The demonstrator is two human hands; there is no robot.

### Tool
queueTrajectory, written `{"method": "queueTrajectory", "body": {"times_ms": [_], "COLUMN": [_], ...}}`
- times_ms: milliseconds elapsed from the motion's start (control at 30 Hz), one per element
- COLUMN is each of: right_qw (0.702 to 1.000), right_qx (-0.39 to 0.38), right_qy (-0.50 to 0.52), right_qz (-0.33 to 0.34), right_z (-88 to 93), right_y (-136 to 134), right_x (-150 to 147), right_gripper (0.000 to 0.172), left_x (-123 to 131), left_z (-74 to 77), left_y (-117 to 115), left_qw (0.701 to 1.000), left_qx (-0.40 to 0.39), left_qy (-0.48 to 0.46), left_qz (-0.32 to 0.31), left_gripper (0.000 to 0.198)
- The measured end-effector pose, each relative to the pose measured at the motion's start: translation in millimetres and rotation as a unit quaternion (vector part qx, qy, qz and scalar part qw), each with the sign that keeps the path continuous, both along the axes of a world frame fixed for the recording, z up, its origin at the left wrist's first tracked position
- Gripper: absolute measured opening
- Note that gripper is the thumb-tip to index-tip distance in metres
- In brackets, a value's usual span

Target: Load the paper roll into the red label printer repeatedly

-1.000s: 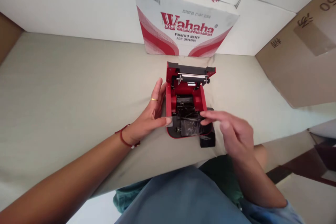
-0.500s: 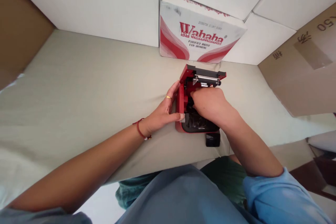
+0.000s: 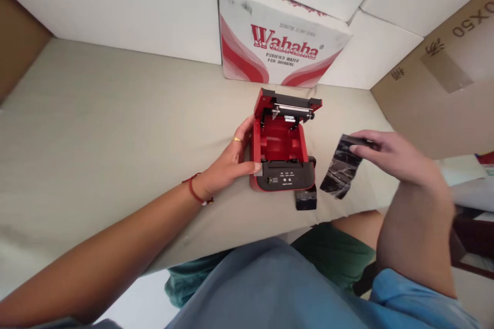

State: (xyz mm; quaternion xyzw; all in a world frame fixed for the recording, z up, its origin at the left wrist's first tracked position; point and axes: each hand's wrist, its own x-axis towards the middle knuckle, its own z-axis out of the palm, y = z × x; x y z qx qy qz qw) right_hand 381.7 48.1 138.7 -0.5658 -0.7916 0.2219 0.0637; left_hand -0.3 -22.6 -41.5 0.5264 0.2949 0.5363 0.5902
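Note:
A red and black label printer (image 3: 283,139) stands on the cloth-covered table with its lid raised. Its red inner bay shows nothing inside. My left hand (image 3: 239,157) grips the printer's left side, thumb on the front corner and fingers along the side wall. To the right of the printer, my right hand (image 3: 382,154) pinches the top end of a glossy black strip with pale patterning (image 3: 342,167), which hangs slantwise above the table. A small black object (image 3: 306,199) lies against the printer's front right corner, partly hidden by it.
A Wahaha water carton (image 3: 285,41) stands behind the printer, among white boxes (image 3: 154,10). Brown cardboard boxes stand at the right (image 3: 443,72) and left (image 3: 23,41). The table's near edge runs just before my body.
My right hand has come out of the printer's bay and moved right with the black strip, which earlier lay over the printer's front. My left hand keeps its hold.

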Motion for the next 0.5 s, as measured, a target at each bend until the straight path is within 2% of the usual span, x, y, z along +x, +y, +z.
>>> {"method": "queueTrajectory", "body": {"times_ms": [100, 200, 267, 333, 433, 500], "right_qw": [0.998, 1.0, 1.0, 0.998, 0.993, 0.992], "right_qx": [-0.055, -0.02, 0.023, 0.04, -0.002, -0.02], "right_qy": [-0.026, -0.014, 0.007, 0.032, 0.016, -0.015], "right_qz": [-0.008, -0.018, -0.017, 0.028, 0.119, 0.125], "right_z": [-42.9, -74.7, -85.4, -91.4, -99.2, -101.3], "right_y": [14, 10, 1, -7, -13, -15], "right_x": [16, 8, -6, -24, -51, -60], "right_gripper": [0.031, 0.034, 0.039, 0.038, 0.036, 0.04], "left_x": [0, -1, -1, -2, -4, -4], "left_z": [1.1, 1.9, 1.8, 1.0, -1.7, -3.9], "left_y": [-1, -2, -3, -3, -3, -3], "left_qw": [1.0, 1.0, 1.0, 1.0, 1.0, 1.0], "left_qx": [0.003, -0.001, -0.003, -0.005, -0.013, -0.018], "left_qy": [-0.006, -0.005, -0.004, -0.007, -0.007, -0.005], "left_qz": [-0.003, -0.003, 0.002, 0.005, 0.001, -0.001], "left_gripper": [0.119, 0.118, 0.115, 0.112, 0.111, 0.112]}}
